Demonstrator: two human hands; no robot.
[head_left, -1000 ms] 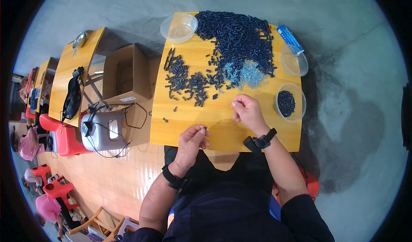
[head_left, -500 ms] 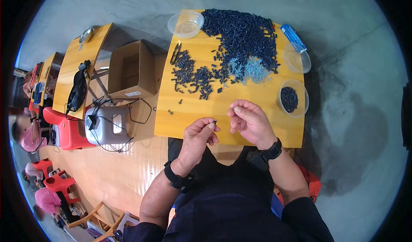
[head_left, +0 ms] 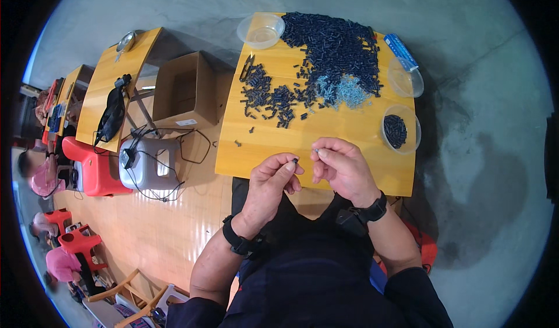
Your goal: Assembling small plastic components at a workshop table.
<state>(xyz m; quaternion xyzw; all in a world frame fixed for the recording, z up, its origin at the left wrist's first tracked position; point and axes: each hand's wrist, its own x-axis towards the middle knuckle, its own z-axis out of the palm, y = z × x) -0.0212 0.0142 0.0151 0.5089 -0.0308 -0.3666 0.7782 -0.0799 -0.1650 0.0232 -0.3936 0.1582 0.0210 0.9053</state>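
Head view shows the left hand (head_left: 269, 183) pinching a dark piece (head_left: 295, 160) above the worktop (head_left: 343, 124), just left of the right hand (head_left: 347, 169), which stands apart and pinches a pale bit (head_left: 316, 150), while the piece's long axis I cannot tell.

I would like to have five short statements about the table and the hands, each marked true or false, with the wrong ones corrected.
1. The snips lie on the left side of the table. True.
2. The blue pieces lie in the cardboard box. False: they lie on the table, against the dark pile.
3. The left hand pinches a dark piece. True.
4. The right hand touches the left hand. False: a gap parts them.
5. The bowl nearest the right hand holds dark pieces. True.
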